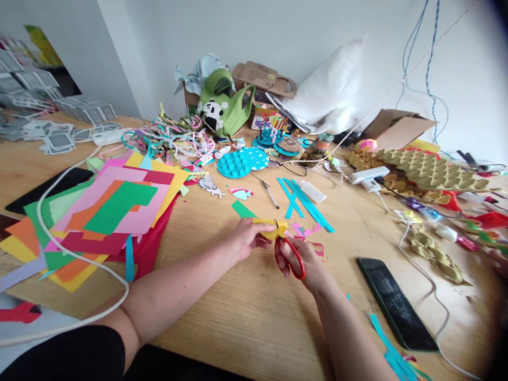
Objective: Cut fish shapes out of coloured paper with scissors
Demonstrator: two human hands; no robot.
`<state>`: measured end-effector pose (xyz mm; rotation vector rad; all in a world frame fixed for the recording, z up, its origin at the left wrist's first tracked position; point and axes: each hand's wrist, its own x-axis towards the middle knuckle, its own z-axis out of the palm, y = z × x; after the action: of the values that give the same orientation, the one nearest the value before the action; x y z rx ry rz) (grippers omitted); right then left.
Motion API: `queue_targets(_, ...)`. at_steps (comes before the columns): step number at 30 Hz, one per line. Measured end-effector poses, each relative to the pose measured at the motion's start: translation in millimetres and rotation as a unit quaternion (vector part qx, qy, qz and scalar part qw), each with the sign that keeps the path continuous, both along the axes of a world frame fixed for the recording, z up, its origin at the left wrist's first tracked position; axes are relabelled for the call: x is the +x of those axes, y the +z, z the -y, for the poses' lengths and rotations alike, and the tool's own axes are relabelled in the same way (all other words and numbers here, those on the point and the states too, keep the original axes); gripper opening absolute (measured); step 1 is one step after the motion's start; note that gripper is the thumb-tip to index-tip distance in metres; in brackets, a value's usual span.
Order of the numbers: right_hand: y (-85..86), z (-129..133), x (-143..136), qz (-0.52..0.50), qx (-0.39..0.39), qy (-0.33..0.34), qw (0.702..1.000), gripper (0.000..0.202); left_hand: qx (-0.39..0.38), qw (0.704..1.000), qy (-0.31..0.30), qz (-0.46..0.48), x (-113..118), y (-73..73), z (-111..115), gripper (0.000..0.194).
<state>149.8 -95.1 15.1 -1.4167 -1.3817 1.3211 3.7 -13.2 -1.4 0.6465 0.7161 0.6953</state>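
One yellow paper (281,228) juts from the left hand (246,239), seemingly between scissor blades (277,226).

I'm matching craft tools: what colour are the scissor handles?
The scissor handles are red, clearest in the head view.

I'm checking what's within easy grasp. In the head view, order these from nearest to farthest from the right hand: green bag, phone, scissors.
1. Scissors: held in the right hand.
2. Phone: lying flat, off to the hand's right.
3. Green bag: far back, ahead and to the left.
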Motion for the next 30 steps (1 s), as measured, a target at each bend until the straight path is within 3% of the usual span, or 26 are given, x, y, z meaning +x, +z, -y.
queue_targets(30,1.8,-0.3,-0.5,0.030,-0.004,0.000,1.000,0.059,0.005,1.000,0.005,-0.006,0.0,-1.9,-4.0,0.036)
